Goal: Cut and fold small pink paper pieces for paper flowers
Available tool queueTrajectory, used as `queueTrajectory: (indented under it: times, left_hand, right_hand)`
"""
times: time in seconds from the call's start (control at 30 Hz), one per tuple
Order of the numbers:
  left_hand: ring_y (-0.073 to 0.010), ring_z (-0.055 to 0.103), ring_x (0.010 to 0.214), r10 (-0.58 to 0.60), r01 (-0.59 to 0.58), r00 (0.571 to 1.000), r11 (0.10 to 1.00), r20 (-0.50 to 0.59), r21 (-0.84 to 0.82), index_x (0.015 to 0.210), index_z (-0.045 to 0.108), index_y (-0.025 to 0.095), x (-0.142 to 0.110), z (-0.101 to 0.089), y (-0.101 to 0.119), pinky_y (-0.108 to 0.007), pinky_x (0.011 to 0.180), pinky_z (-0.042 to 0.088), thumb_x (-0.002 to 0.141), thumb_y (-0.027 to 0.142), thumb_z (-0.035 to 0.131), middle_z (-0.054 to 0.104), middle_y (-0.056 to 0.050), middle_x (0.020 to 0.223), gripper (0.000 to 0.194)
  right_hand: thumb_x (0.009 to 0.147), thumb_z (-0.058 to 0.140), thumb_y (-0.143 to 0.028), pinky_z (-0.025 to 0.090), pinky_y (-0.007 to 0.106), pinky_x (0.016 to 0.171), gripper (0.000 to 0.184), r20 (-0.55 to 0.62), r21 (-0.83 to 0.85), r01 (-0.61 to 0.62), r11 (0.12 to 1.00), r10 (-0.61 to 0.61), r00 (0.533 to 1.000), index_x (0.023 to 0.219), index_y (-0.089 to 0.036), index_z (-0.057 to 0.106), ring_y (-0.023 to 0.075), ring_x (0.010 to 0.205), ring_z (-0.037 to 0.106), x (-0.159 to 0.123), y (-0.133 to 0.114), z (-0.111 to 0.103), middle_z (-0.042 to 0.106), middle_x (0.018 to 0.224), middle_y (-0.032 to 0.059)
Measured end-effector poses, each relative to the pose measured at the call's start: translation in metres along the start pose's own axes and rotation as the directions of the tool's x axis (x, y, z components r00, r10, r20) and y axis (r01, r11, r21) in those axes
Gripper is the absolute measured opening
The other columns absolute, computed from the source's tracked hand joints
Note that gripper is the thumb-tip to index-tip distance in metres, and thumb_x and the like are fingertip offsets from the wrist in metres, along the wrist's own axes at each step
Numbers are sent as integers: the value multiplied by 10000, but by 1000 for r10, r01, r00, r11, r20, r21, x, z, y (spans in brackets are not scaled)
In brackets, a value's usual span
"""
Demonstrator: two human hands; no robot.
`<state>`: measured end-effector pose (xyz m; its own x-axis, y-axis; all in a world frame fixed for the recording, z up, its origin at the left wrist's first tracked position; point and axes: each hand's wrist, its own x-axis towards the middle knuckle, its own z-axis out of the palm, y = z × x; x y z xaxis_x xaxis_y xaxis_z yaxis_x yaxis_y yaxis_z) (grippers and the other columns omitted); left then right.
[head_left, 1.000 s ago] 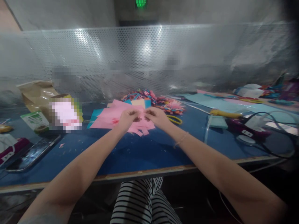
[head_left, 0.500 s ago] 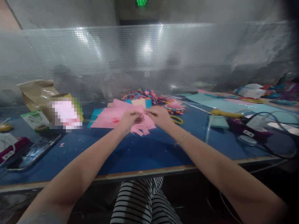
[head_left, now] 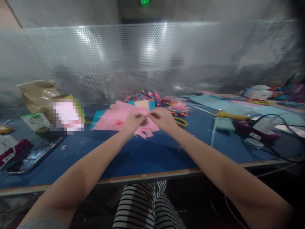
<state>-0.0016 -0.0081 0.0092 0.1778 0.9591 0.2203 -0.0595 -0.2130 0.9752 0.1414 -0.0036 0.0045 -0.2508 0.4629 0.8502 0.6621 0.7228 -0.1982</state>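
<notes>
Left hand [head_left: 133, 121] and right hand [head_left: 163, 118] have drawn closer since a second ago, fingers pinched almost closed over one pile of pink paper [head_left: 107, 118] on the table [head_left: 143, 159]; can't tell what they've got. One brown bag [head_left: 38, 95], contents hidden, plus one phone [head_left: 34, 156], off left.
</notes>
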Motion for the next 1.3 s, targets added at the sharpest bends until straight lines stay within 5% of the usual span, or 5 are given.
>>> queueTrajectory:
  times: [0.2, 0.43, 0.93, 1.13, 1.3]
  left_hand:
    - [-109, 571, 514, -35, 35, 999, 997, -1, -70, 603, 560, 97, 3, -2, -4, -267, 588, 469, 567, 239, 629, 586, -37, 537, 162]
    - [-128, 584, 559, -118, 125, 992, 959, 45, -254, 596, 574, 83, 3, -5, -1, -277, 623, 458, 561, 176, 585, 599, -59, 564, 100]
    - [-115, 574, 569, -95, 107, 994, 962, 59, -251, 555, 570, 94, 3, -5, -1, -263, 636, 452, 580, 199, 575, 582, -40, 545, 108]
    - [-115, 571, 546, -29, 32, 999, 976, 21, -214, 587, 576, 94, 0, -1, 2, -282, 624, 463, 567, 232, 610, 574, -31, 542, 144]
    - [-100, 545, 520, 66, -70, 997, 987, -30, -143, 526, 546, 121, -3, 2, 3, -267, 587, 465, 575, 242, 583, 537, 5, 509, 135]
  right_hand:
    - [709, 525, -195, 454, 231, 591, 70, 35, 57, -34, 998, 32, 999, 695, -176, 591, 125, 675, 558, -1, 0, 0, 617, 709, 26]
    - [740, 473, -156, 451, 277, 687, 108, 25, 63, 113, 992, -115, 993, 722, -184, 576, 131, 719, 550, -2, 5, 0, 609, 735, 31]
    - [755, 403, -105, 449, 315, 771, 206, 110, 52, 265, 963, -269, 957, 824, -171, 586, 151, 844, 530, -3, -1, -5, 569, 862, 78]
    - [715, 475, -158, 486, 302, 687, 120, 74, 318, -123, 940, 105, 992, 806, -180, 550, 143, 769, 564, -2, -1, -1, 579, 834, 52]
    - [725, 484, -304, 493, 250, 542, 163, 332, 479, -494, 725, 371, 867, 680, -150, 516, 113, 561, 571, 0, -3, 1, 573, 617, 17]
